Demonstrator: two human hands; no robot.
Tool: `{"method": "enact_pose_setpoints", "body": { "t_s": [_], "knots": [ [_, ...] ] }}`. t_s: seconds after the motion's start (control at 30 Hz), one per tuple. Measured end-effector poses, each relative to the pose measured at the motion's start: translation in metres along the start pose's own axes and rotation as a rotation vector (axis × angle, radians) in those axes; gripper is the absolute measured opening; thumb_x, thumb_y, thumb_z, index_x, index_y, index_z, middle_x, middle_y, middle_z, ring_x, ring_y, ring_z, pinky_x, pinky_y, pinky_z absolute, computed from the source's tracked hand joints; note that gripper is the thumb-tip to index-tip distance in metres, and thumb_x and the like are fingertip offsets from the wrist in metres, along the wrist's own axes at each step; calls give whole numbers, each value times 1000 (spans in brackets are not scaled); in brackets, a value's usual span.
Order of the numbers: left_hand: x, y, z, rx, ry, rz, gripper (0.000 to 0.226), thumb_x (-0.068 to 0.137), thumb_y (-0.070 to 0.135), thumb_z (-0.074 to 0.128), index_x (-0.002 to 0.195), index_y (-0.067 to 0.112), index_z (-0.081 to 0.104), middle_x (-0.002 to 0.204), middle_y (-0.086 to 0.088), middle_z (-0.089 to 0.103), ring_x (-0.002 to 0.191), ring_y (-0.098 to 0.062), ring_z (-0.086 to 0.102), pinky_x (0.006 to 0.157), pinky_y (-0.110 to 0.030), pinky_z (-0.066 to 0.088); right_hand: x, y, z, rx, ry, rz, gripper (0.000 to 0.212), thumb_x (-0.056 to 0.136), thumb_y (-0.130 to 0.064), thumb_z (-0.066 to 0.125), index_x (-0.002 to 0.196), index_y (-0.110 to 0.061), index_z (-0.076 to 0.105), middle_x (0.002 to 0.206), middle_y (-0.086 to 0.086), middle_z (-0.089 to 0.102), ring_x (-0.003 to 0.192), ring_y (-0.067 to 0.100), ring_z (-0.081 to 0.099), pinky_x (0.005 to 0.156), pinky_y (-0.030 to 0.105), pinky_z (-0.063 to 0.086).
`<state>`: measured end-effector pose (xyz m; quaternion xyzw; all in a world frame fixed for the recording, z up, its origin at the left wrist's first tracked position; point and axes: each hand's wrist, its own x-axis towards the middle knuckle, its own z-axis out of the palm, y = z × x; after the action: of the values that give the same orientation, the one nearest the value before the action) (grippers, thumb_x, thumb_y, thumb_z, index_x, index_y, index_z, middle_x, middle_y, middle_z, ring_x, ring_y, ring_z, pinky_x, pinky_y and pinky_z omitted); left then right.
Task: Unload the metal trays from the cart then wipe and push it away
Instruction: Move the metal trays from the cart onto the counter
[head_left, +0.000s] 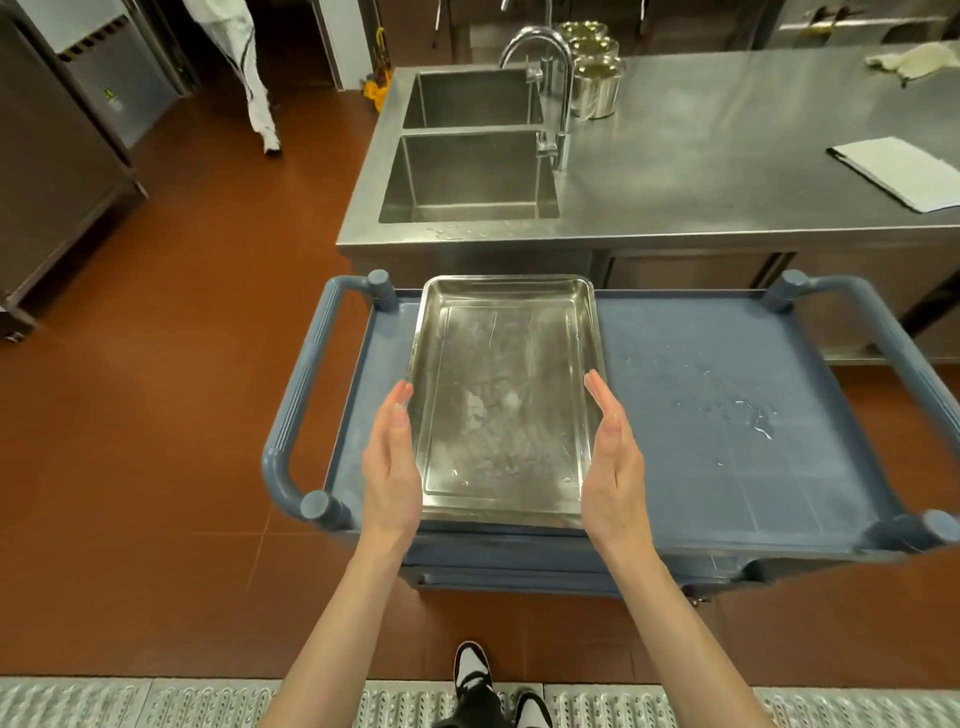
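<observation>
A shallow rectangular metal tray (501, 395) lies on the left half of the blue-grey cart's top shelf (727, 415). My left hand (390, 457) is flat against the tray's left long side, fingers straight. My right hand (613, 457) mirrors it at the tray's right long side, fingers straight. Whether the palms press the rim or sit just beside it is unclear. The right half of the shelf carries water droplets (748, 410). The cart has a handle at the left (296, 415) and one at the right (893, 338).
A steel counter (727, 182) stands just behind the cart, with a double sink (467, 176), a tap (556, 93), stacked metal pots (595, 78), a white cloth (914, 60) and a paper pad (904, 171). Red-brown floor lies to the left; a metal grate (156, 701) runs under my feet.
</observation>
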<state>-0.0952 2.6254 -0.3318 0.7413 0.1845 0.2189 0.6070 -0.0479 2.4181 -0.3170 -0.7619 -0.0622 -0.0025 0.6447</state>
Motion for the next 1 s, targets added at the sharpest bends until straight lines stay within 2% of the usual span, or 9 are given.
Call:
{"method": "enact_pose_setpoints", "body": {
  "t_s": [0.1, 0.27, 0.37, 0.47, 0.57, 0.67, 0.8, 0.9, 1.0],
  "knots": [
    [13, -23, 0, 23, -11, -66, 53, 113, 47, 32, 157, 21, 48, 160, 9, 50, 148, 2, 41, 112, -2, 30, 7, 19, 4, -74, 26, 75, 71, 102, -69, 14, 160, -36, 36, 162, -26, 36, 151, -11, 25, 122, 18, 19],
    [27, -59, -4, 60, -7, -168, 50, 114, 42, 36, 156, 18, 50, 159, 6, 52, 145, 0, 43, 103, 4, 31, 13, 46, 10, -158, 74, 154, 72, 99, -76, 13, 158, -41, 36, 154, -33, 34, 142, -21, 25, 119, 18, 21],
    [33, -77, -10, 74, -11, -229, 51, 113, 47, 37, 158, 24, 47, 158, 13, 49, 143, 4, 41, 100, 3, 30, 16, 65, 14, -199, 105, 182, 76, 98, -79, 14, 159, -38, 36, 155, -29, 36, 147, -8, 31, 124, 28, 26],
    [36, -91, -16, 88, -1, -287, 49, 113, 45, 40, 158, 27, 46, 157, 14, 49, 142, 3, 40, 109, -12, 31, 19, 83, 18, -276, 118, 221, 73, 101, -74, 19, 160, -35, 36, 158, -22, 39, 151, 4, 33, 127, 38, 28],
    [41, -107, -24, 151, 10, -328, 46, 113, 35, 47, 157, 26, 46, 158, 10, 50, 143, -3, 42, 116, -26, 34, 22, 96, 18, -387, 138, 249, 62, 108, -58, 33, 161, -26, 35, 164, -8, 40, 153, 13, 33, 127, 43, 28],
    [48, -118, -28, 229, 39, -363, 45, 110, 26, 53, 155, 20, 51, 154, 5, 56, 141, -12, 51, 114, -31, 42, 27, 107, 15, -524, 184, 270, 56, 109, -43, 45, 159, -17, 39, 161, 2, 44, 150, 23, 36, 122, 45, 32],
    [54, -123, -28, 335, 44, -361, 40, 106, 22, 63, 145, 16, 59, 137, 1, 63, 117, -13, 63, 99, -29, 51, 32, 118, 12, -677, 245, 316, 50, 106, -25, 59, 152, -10, 47, 148, 14, 53, 137, 35, 45, 109, 50, 42],
    [58, -125, -25, 394, 33, -335, 33, 102, 27, 68, 134, 17, 66, 122, 1, 64, 98, -11, 64, 84, -24, 50, 34, 123, 9, -707, 254, 378, 49, 103, -15, 63, 148, -6, 50, 143, 18, 54, 132, 36, 47, 105, 50, 45],
    [61, -128, -21, 435, 23, -331, 29, 102, 29, 69, 128, 16, 68, 116, 1, 60, 92, -9, 62, 82, -26, 51, 34, 125, 6, -695, 271, 402, 44, 100, -8, 65, 142, -4, 54, 139, 18, 55, 128, 35, 48, 104, 46, 44]
  ]
}}
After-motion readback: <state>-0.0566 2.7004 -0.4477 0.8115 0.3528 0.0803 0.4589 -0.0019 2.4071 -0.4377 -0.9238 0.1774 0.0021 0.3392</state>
